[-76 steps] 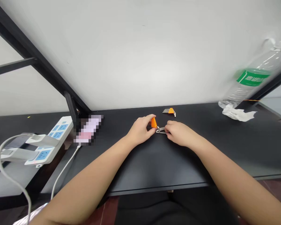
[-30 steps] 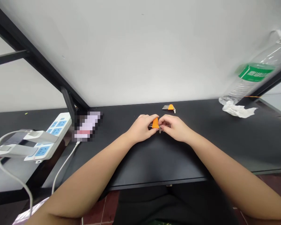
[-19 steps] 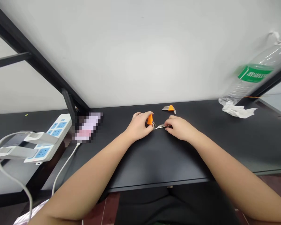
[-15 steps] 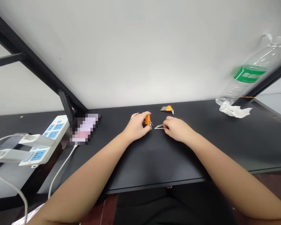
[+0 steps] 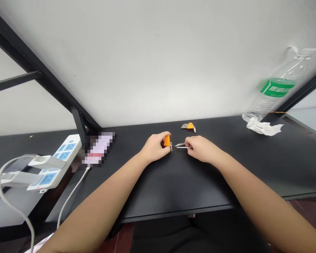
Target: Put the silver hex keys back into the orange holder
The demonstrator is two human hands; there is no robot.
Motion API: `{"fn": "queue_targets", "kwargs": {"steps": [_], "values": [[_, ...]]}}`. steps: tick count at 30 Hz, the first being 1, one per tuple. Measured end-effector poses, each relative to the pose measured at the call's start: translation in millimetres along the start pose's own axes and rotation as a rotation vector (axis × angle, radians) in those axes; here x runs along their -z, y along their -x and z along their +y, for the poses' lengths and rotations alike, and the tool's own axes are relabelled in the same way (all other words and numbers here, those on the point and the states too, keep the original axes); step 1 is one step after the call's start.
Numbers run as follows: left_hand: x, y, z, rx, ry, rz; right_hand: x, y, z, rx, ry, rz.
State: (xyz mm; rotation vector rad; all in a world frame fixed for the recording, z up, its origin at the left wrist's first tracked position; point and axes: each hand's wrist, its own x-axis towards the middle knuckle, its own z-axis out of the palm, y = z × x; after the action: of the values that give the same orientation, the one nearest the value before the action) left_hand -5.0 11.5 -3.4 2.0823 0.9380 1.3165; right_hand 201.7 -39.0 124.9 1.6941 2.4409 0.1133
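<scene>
My left hand [image 5: 155, 148] pinches a small orange hex-key holder [image 5: 167, 140] on the black table [image 5: 173, 175], with some keys still sticking out of it. A little to its right, my right hand [image 5: 200, 149] grips a thin silver hex key [image 5: 181, 146] that lies free of the holder, with another loose key beside it. A second orange holder full of hex keys [image 5: 189, 126] lies farther back on the table, apart from both hands.
A clear plastic bottle with a green label [image 5: 274, 92] and a crumpled white tissue [image 5: 263, 127] stand at the back right. A white power strip with blue sockets [image 5: 52, 162] and white cables lie at the left, beside a black frame post [image 5: 80, 128].
One second ago both hands met at the orange holder. My right hand has since drawn a silver hex key out to the right, away from the holder.
</scene>
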Motion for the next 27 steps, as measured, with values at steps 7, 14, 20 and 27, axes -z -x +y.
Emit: {"fn": "queue_targets", "kwargs": {"steps": [7, 14, 20, 27], "values": [[-0.8, 2, 4, -0.013, 0.017, -0.019, -4, -4, 4, 0.283, -0.267, 0.294], [-1.0, 3, 8, -0.015, 0.013, -0.043, -9, 1, 2, 0.320, -0.144, 0.316], [-1.3, 4, 20, -0.137, -0.062, -0.082, -11, 6, -18, 0.352, -0.266, 0.240], [-3.6, 5, 16, -0.173, -0.084, -0.087, -12, -3, -8, 0.177, -0.367, 0.253]]}}
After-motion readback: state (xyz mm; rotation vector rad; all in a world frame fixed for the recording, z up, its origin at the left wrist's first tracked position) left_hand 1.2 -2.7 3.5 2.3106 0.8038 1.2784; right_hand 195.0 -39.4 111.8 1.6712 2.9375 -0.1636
